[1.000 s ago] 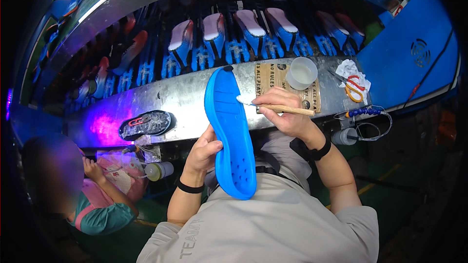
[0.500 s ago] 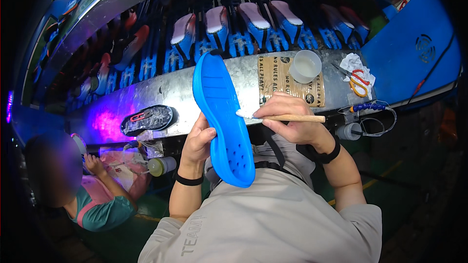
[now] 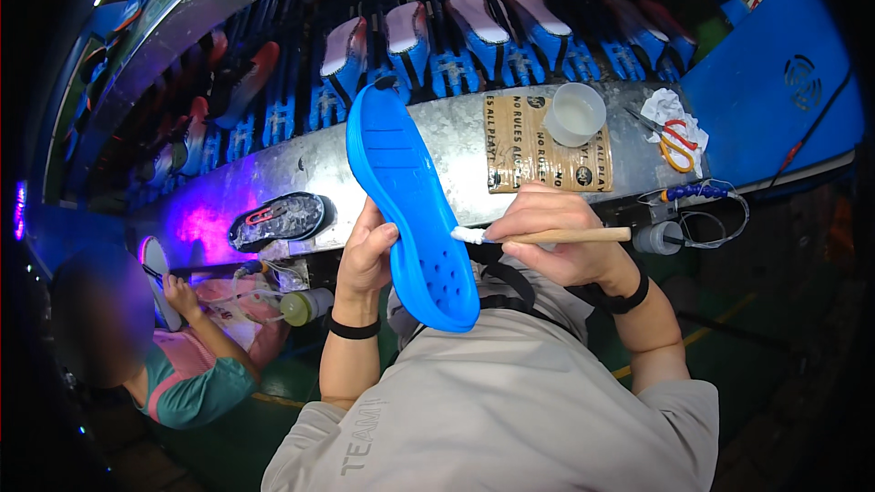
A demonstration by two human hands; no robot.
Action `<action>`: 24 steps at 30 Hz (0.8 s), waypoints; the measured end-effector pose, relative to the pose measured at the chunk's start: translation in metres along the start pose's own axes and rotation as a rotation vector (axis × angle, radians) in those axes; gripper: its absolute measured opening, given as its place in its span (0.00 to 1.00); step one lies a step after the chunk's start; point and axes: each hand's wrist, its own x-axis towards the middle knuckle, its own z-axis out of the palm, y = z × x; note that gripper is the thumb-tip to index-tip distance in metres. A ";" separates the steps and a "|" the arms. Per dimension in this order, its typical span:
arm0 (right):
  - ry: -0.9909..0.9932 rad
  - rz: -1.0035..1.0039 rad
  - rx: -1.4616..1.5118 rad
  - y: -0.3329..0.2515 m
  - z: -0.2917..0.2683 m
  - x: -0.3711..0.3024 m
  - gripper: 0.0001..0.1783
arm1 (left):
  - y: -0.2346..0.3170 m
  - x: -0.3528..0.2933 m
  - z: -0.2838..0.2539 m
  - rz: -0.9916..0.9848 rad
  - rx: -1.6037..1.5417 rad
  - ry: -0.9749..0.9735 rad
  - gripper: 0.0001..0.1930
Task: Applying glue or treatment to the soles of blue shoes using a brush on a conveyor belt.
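My left hand (image 3: 368,253) grips a bright blue shoe sole (image 3: 406,187) by its left edge at the middle, thumb on the rim. Held lengthwise in front of me, the sole has grooves at its far end and several small round hollows at its near end. In my right hand (image 3: 558,230) is a brush (image 3: 583,236) with a pale wooden handle, pinched close to its white tip. That tip rests at the sole's right rim, just above the hollows; whether it touches the rim or the inside, I cannot tell.
A metal bench edge (image 3: 447,128) runs across, bearing a cardboard piece (image 3: 503,164), a white cup (image 3: 576,118), orange-handled scissors (image 3: 676,150) and a dark sole (image 3: 278,221). Shoe uppers (image 3: 478,18) stand on blue racks behind. A co-worker (image 3: 200,383) sits at left.
The brush tip has slid nearer to me along the sole's right rim, and more of its white end shows. The sole has shifted slightly up and away from me.
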 end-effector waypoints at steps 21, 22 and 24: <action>0.540 0.273 -0.150 0.087 0.022 -0.030 0.12 | 0.003 -0.023 0.006 0.063 -0.858 -0.193 0.30; 0.542 0.258 -0.175 0.090 0.023 -0.030 0.12 | 0.003 -0.023 0.004 0.069 -0.841 -0.211 0.30; 0.546 0.235 -0.199 0.097 0.025 -0.032 0.12 | 0.003 -0.022 -0.002 0.052 -0.894 -0.247 0.29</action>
